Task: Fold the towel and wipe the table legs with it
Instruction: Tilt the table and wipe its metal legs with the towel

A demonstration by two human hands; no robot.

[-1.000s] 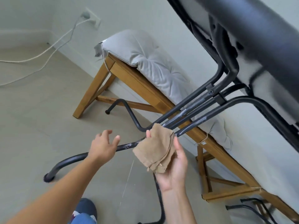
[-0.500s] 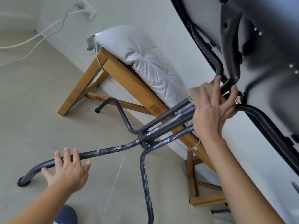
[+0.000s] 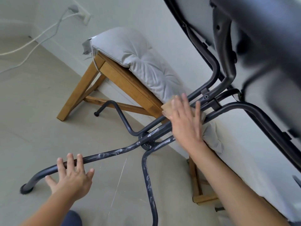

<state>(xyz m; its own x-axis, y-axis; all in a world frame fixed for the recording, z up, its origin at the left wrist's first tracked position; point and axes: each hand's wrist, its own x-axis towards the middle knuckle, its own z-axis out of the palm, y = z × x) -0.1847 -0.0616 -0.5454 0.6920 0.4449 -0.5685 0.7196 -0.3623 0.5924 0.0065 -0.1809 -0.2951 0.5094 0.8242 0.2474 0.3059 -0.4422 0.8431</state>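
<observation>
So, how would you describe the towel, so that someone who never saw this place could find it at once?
Start at the tilted table's black metal legs, which meet at a hub above the grey floor. Follow the bundled tubes up and right to the right hand, pressed flat against them. The towel is the small tan cloth peeking out under its fingers, the only soft brownish thing on the black tubes.

Two bare forearms reach forward from the bottom edge. The left hand lies low, fingers spread flat and loose (thumb out to the side). The right hand reaches higher, palm pressed away, fingers extended upward.
</observation>
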